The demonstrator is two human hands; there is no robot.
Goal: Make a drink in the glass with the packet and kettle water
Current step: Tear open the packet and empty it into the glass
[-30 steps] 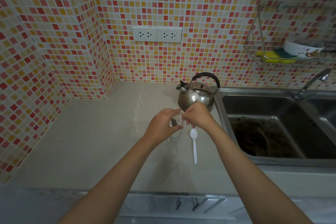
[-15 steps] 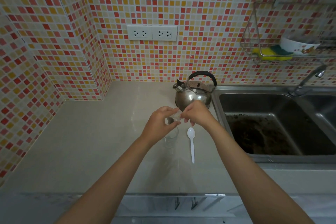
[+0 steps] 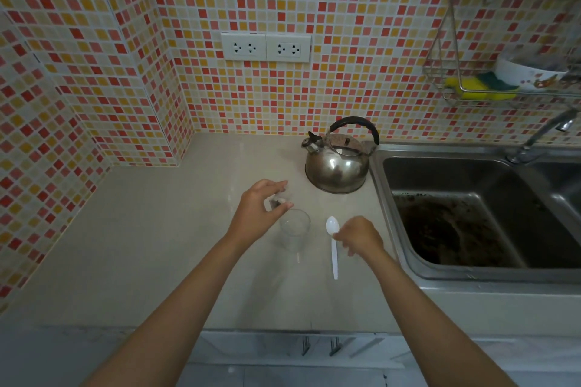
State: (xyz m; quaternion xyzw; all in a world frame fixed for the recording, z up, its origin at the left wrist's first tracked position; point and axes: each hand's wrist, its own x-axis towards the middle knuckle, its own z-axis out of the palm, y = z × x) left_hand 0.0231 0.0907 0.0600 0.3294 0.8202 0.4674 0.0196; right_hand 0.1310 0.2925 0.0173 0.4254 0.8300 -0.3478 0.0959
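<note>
A person stands at a pale counter [image 3: 132, 245] backed by walls of small red, orange and cream tiles; only the two bare forearms and hands show.

The left hand [image 3: 257, 213] hovers above the middle of the counter, fingers pinched on a small clear packet [image 3: 278, 199] with something dark inside. The packet is held just above and behind the rim of the glass [image 3: 295, 229]. The glass is clear, stands upright on the counter directly below the left fingertips, and looks empty.

Just right of the glass lies a white plastic spoon [image 3: 333, 245], bowl pointing to the back wall, handle pointing to the front edge. The right hand [image 3: 358, 237] is down at the spoon, fingers curled around the top of its handle just below the bowl; whether the spoon is lifted or lies flat cannot be told.

A steel kettle [image 3: 338, 166] with a black handle stands behind both hands, at the right end of the counter, touching the rim of the sink [image 3: 386, 198]. The sink basin is stained dark. A tap [image 3: 540, 135] rises at its back right.

On the wall above hang a double socket [image 3: 265, 47] and, far right, a wire rack [image 3: 446, 78] with a yellow-green sponge [image 3: 474, 88] and a white bowl [image 3: 528, 72].
</note>
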